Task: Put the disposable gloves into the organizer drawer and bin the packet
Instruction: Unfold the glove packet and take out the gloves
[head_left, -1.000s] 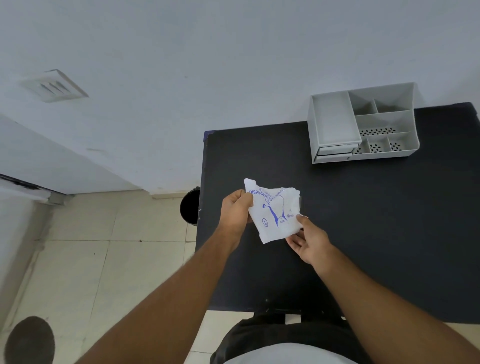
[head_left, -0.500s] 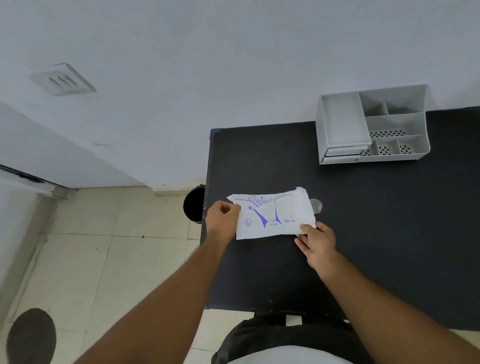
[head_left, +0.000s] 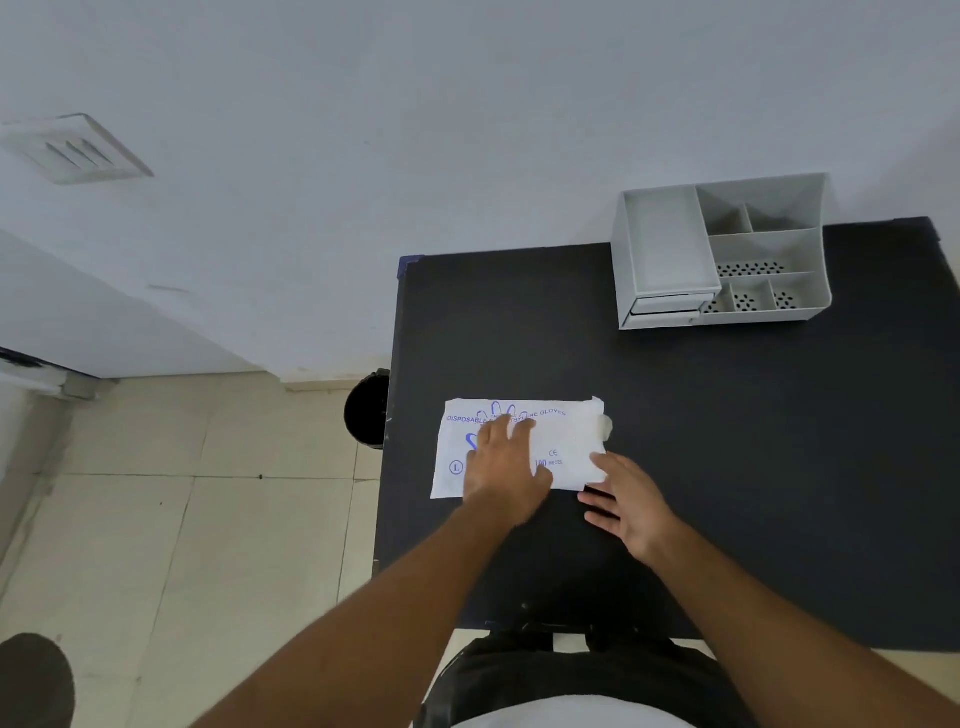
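Black plastic marked the bin (head_left: 368, 410), which stood on the tiled floor just beside the left edge of the table (head_left: 727, 441), partly hidden by that edge; only a part of its dark mouth showed, so a packet dropped blind over the side could, in my judgement, have missed it and landed on the tiles. Next came the packet (head_left: 566, 441), white with blue print, lying flat on the dark tabletop near the front left corner; the left hand (head_left: 506, 467) lay spread on it, palm down, pressing its middle, gripping nothing. At the packet's right end a pale scrap stuck out from the opening, probably glove film, though it was too small to tell for certain. The right hand (head_left: 631, 506) rested open just beside the packet's lower right corner, fingers loosely spread, the thumb touching or nearly touching the corner; it pinched nothing that I could see. Thin gloves packed tightly would likely cling together; a tug at that end could have pulled out a whole clump, spilling some over the table, or slid the packet unless the left palm kept it pinned. Furthest right, well apart from the hands at the back of the table against the wall, sat the grey organizer (head_left: 670, 249); its drawers (head_left: 667, 306) appeared closed, so one needed opening before any gloves went in; loose slippery film carried that far could have dropped on the way.
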